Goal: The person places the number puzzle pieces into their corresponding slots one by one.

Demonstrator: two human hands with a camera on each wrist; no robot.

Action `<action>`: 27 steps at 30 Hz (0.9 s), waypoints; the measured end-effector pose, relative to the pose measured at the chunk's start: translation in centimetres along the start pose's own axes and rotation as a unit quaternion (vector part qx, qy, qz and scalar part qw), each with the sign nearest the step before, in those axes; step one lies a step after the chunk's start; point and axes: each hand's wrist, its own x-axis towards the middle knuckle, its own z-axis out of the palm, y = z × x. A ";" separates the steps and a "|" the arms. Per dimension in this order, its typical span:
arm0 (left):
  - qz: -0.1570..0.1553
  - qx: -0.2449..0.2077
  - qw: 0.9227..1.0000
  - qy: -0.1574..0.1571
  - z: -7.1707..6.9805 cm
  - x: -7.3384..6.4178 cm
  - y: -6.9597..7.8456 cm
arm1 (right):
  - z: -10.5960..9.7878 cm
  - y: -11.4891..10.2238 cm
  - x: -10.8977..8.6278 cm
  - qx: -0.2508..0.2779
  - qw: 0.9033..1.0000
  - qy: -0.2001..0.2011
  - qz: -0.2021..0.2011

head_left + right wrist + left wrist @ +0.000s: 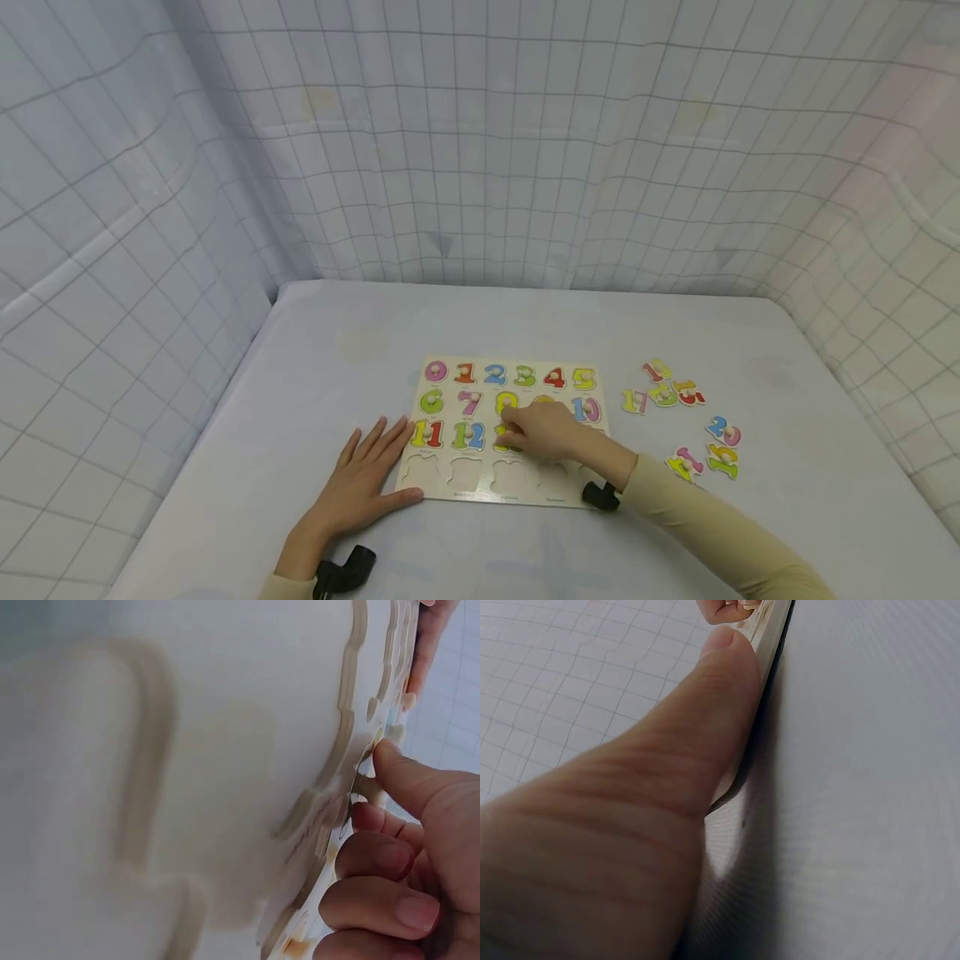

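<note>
A wooden number puzzle board (512,479) lies on the table, its upper rows filled with colourful knobbed number pieces and its lowest row showing bare recesses. My left hand (360,483) rests spread beside the board's left edge; in the left wrist view its thumb (705,697) lies along the board's side. Over the third row, my right hand (547,429) pinches a yellow number puzzle piece (499,430), mostly covered by the fingers, right of the blue-and-green 12 (468,435). The right wrist view shows thumb and index finger together at the piece, other fingers curled.
Several loose number pieces lie right of the board, among them a 17 (634,402), a red 15 (688,392), a blue-and-pink 20 (724,431) and a yellow-and-pink piece (686,463). Grid-patterned white cloth (480,167) hangs behind and at both sides of the table.
</note>
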 end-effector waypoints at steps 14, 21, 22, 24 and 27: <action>-0.002 0.005 1.000 -0.006 0.2 0.1 -0.1 | -0.6 3.6 -4.4 0.082 0.992 0.042 0.084; 0.000 0.006 1.000 -0.005 0.3 0.2 -0.1 | -2.4 6.9 -8.4 0.097 0.983 0.083 0.134; 0.000 0.007 1.000 -0.004 0.3 0.2 -0.1 | -2.8 7.5 -9.0 0.098 0.981 0.089 0.145; 0.002 0.008 1.000 0.000 0.3 0.2 -0.1 | -3.6 8.5 -10.2 0.098 0.977 0.101 0.161; 0.003 0.006 1.000 0.004 0.3 0.1 -0.1 | -5.0 10.0 -11.7 0.097 0.971 0.127 0.180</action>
